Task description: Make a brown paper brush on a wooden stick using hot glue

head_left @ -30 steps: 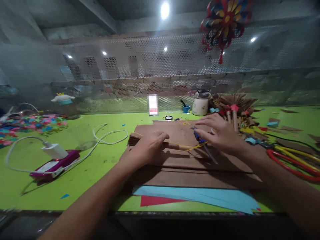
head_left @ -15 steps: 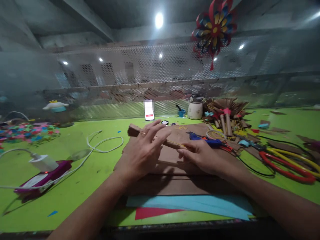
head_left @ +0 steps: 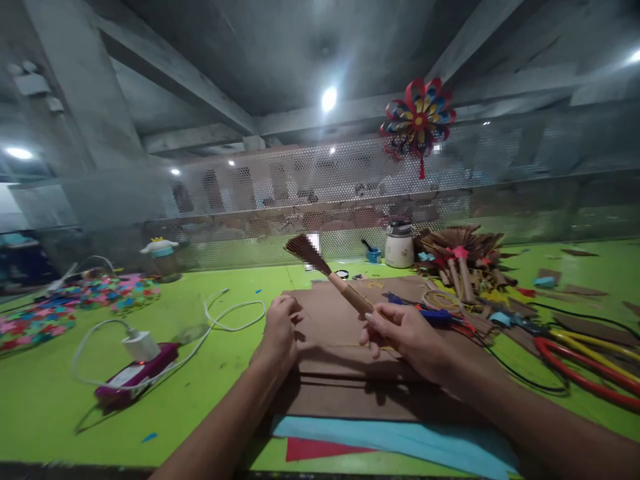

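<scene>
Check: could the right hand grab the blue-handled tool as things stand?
Probably not: the right hand is occupied with the brown brush-shaped piece, though the blue-handled tool lies close by.

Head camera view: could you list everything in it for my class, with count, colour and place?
table: one, green
brown sheets: several, centre
strip: pale blue, front
red paper: one, front
fan-ended roll: one, brown, right hand
paper stars: many, mixed, left
power strip: one, purple, left
plug: one, white, on it
jar: one, back left
phone: one, partly hidden, back
flask: one, white, back
pot: one, blue, beside flask
rolls: several, brown, right
blue-handled tool: one, right
looped handles: red, yellow, far right
ornament: one, multicoloured, hanging
mesh: grey, behind
left hand: on sheets
right hand: raised
</scene>
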`<move>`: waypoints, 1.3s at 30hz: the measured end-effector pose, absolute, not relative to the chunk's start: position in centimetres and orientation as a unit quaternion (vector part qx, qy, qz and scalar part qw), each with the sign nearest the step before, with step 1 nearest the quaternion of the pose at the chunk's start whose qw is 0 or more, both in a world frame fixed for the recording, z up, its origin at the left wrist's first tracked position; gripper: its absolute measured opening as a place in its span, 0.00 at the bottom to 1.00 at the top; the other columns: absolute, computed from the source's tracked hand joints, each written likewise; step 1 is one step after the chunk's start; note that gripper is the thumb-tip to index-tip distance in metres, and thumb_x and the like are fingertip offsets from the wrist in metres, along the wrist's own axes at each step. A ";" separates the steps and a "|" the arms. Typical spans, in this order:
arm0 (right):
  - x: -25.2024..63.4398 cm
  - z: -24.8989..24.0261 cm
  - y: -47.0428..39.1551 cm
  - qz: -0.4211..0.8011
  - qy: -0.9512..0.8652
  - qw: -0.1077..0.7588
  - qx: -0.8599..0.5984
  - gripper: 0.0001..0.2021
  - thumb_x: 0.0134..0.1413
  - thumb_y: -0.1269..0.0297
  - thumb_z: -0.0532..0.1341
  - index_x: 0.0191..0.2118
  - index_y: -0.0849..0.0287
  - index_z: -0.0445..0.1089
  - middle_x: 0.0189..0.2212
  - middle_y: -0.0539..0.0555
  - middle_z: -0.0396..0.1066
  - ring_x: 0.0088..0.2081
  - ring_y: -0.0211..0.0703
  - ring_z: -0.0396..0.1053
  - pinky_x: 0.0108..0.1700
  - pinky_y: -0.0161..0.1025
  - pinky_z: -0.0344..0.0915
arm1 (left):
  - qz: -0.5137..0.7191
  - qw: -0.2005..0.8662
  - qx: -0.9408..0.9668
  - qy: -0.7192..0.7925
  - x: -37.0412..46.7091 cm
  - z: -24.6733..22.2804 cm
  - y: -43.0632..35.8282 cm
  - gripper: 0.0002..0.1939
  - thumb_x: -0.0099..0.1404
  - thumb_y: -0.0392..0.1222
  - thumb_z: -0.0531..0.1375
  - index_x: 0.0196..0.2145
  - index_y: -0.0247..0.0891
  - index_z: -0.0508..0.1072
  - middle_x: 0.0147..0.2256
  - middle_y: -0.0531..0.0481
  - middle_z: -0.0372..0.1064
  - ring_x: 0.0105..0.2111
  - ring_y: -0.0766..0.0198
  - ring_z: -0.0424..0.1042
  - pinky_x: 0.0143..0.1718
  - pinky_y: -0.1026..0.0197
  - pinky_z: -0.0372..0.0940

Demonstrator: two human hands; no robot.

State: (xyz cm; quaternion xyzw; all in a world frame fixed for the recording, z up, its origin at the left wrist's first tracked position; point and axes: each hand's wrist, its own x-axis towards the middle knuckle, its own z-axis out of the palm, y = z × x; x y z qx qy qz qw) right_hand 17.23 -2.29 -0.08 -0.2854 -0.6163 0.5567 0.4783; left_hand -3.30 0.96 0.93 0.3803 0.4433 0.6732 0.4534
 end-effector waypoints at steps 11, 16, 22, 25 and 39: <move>17.1 -0.8 -2.6 0.340 -0.728 0.452 -0.387 0.11 0.54 0.60 0.55 0.30 0.62 0.68 0.23 0.50 0.69 0.22 0.35 0.66 0.27 0.33 0.61 | 0.561 0.618 0.479 0.272 -0.1 3.0 -1.0 0.14 0.53 0.38 0.63 0.39 0.33 0.73 0.40 0.43 0.70 0.40 0.63 0.68 0.38 0.63 0.62; 17.4 -0.5 -2.7 0.212 -0.773 0.429 -0.416 0.12 0.54 0.59 0.55 0.36 0.61 0.71 0.22 0.49 0.69 0.23 0.36 0.64 0.26 0.33 0.57 | 0.579 0.609 0.460 0.286 0.0 1.8 -1.0 0.07 0.51 0.39 0.65 0.29 0.36 0.72 0.32 0.51 0.69 0.33 0.69 0.67 0.31 0.67 0.60; 18.4 0.0 -2.0 0.212 -0.781 0.409 -0.421 0.10 0.52 0.64 0.56 0.31 0.61 0.74 0.25 0.51 0.73 0.27 0.38 0.66 0.29 0.34 0.59 | 0.574 0.596 0.468 0.309 -0.9 1.2 -0.8 0.08 0.52 0.41 0.65 0.28 0.35 0.71 0.31 0.51 0.67 0.33 0.69 0.67 0.29 0.68 0.61; 18.7 0.2 -1.9 0.223 -0.767 0.433 -0.418 0.08 0.50 0.66 0.57 0.28 0.62 0.73 0.25 0.51 0.72 0.28 0.38 0.67 0.30 0.34 0.61 | 0.569 0.592 0.474 0.317 -1.0 1.2 -0.9 0.08 0.54 0.41 0.64 0.29 0.35 0.70 0.33 0.49 0.67 0.34 0.68 0.66 0.29 0.68 0.61; 18.0 -0.6 -2.0 0.114 -0.779 0.515 -0.339 0.06 0.49 0.69 0.60 0.32 0.56 0.74 0.36 0.54 0.72 0.41 0.44 0.68 0.44 0.43 0.65 | 0.554 0.599 0.488 0.309 -0.9 1.2 -1.3 0.12 0.54 0.43 0.63 0.37 0.37 0.73 0.38 0.47 0.68 0.35 0.66 0.66 0.30 0.67 0.63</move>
